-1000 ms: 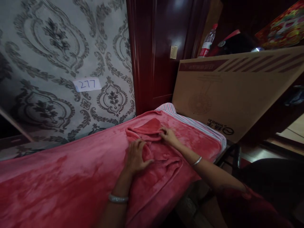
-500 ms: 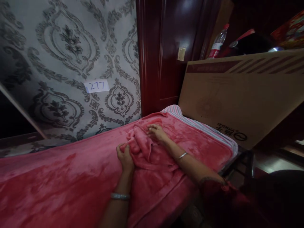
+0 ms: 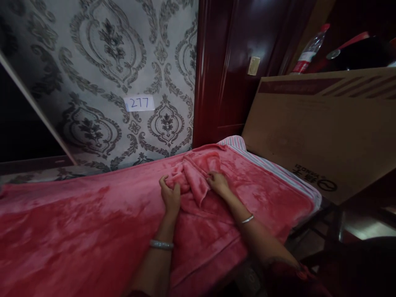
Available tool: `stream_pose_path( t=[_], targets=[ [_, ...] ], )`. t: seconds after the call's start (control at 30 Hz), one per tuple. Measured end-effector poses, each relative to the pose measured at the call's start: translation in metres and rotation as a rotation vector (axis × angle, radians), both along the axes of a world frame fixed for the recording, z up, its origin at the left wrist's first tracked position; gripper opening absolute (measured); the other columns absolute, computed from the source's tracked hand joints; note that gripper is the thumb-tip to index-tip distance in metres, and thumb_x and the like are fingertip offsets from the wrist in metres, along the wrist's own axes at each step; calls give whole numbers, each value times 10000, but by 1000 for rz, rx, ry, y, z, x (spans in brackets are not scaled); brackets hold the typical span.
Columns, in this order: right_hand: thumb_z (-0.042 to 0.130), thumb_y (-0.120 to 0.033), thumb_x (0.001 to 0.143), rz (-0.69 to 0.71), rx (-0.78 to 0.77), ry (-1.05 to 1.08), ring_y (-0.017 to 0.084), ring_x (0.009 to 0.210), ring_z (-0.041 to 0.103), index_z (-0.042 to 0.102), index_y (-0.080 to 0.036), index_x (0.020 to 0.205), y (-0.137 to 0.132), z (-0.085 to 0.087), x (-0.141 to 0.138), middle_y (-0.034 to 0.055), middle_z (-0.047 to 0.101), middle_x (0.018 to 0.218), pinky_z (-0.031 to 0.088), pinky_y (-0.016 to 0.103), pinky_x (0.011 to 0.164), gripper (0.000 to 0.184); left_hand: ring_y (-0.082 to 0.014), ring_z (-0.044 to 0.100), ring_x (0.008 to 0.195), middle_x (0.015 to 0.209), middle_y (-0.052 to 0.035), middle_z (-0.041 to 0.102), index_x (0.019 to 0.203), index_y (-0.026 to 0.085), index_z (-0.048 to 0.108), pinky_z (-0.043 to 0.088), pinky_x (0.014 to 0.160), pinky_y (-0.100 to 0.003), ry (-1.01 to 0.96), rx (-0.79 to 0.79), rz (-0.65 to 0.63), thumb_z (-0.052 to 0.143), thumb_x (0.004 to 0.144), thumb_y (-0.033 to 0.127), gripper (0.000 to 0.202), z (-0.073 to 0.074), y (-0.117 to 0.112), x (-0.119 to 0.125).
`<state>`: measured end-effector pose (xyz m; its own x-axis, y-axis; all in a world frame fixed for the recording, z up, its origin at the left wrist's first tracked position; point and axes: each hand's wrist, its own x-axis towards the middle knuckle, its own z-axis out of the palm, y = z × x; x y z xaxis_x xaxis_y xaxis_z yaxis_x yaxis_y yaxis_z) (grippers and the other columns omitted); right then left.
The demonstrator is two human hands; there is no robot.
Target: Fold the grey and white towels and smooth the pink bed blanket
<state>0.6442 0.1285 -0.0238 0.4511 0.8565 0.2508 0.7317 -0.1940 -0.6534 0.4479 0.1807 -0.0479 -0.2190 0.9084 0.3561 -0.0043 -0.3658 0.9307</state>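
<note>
A bunched piece of pink plush cloth (image 3: 196, 177) lies in folds on a red-pink plush blanket (image 3: 102, 222). At the left side of the bunch, my left hand (image 3: 170, 196) has its fingers curled around some of the cloth, with the thumb on the near side. My right hand (image 3: 219, 183) pinches the right edge of a raised fold, its fingertips partly sunk in the fabric. A pointed flap of cloth hangs between the two hands. Whether the bunch is separate from the blanket I cannot tell.
Striped bedding (image 3: 278, 167) shows beneath the blanket's right edge. A large cardboard box (image 3: 318, 128) stands at the right, with a plastic bottle (image 3: 309, 51) behind its top edge. Patterned wallpaper (image 3: 108, 53) and a dark red door (image 3: 225, 82) are at the back.
My right hand has come down onto the cloth fold, its fingers now closed. My left hand has opened slightly around the cloth. The view has shifted left.
</note>
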Motion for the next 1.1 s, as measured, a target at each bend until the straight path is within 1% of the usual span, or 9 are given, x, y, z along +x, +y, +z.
stream_pose_path(
  t=[0.1, 0.23, 0.33, 0.47, 0.6, 0.7, 0.8, 0.97, 1.1],
  targets=[
    [552, -316, 819, 131, 201, 208, 217, 824, 655, 707, -175, 904, 7, 20, -7, 59, 733, 886, 519, 333, 788, 226, -181, 552, 827, 906, 6, 558, 1035, 248, 538, 454, 799, -319, -214, -141, -40, 569, 693, 340, 356, -5, 7, -6],
    [604, -386, 786, 356, 490, 420, 227, 923, 665, 701, -174, 1004, 17, 41, -52, 73, 733, 1006, 526, 351, 857, 319, -154, 569, 802, 901, 7, 578, 1024, 225, 570, 468, 753, -282, -409, -175, -45, 561, 702, 363, 350, -4, 7, -7],
    [582, -318, 783, 458, 496, 455, 227, 994, 662, 691, -186, 1078, 25, 32, -96, 82, 726, 1073, 523, 364, 913, 341, -155, 605, 809, 929, -5, 616, 1079, 222, 573, 485, 749, -279, -418, -143, -95, 597, 706, 375, 404, -2, 3, -7],
    [557, -241, 769, 435, 523, 393, 228, 1085, 634, 659, -211, 1182, 31, 1, -130, 93, 696, 1176, 491, 389, 1000, 427, -156, 627, 769, 910, -15, 641, 1143, 222, 533, 497, 723, -284, -405, -147, -174, 606, 719, 384, 460, -4, 3, -9],
    [604, -241, 739, 388, 574, 368, 227, 1033, 630, 608, -214, 1255, 31, -17, -133, 96, 677, 1170, 504, 392, 969, 516, -163, 634, 815, 919, -27, 654, 1108, 222, 525, 509, 764, -297, -430, -114, -164, 595, 751, 387, 399, -9, 7, -9],
    [595, -270, 753, 324, 521, 354, 226, 925, 633, 663, -218, 1026, 28, -18, -128, 76, 696, 999, 524, 373, 873, 286, -172, 627, 892, 962, -30, 654, 1096, 230, 558, 501, 818, -301, -361, -119, -128, 598, 781, 388, 354, -12, 9, -7],
    [524, -302, 819, 283, 558, 375, 223, 866, 627, 659, -221, 903, 21, -7, -116, 64, 690, 895, 517, 371, 844, 178, -190, 613, 981, 1049, -39, 658, 1066, 242, 587, 484, 889, -319, -265, -117, -111, 601, 800, 364, 293, -13, 8, -6],
    [521, -367, 912, 131, 861, 463, 229, 975, 629, 647, -212, 1019, -2, 26, -93, 82, 694, 1015, 500, 383, 919, 227, -212, 591, 990, 1007, -39, 660, 970, 245, 589, 449, 942, -353, -74, -72, -34, 585, 812, 310, 171, -9, 4, -8],
    [532, -341, 925, 305, 768, 317, 233, 999, 628, 680, -236, 1100, -8, 31, -102, 79, 685, 1046, 508, 379, 916, 252, -195, 578, 1035, 1082, -38, 626, 1065, 250, 583, 457, 919, -321, -168, -43, -30, 573, 834, 369, 260, -9, 3, -12]
  ],
)
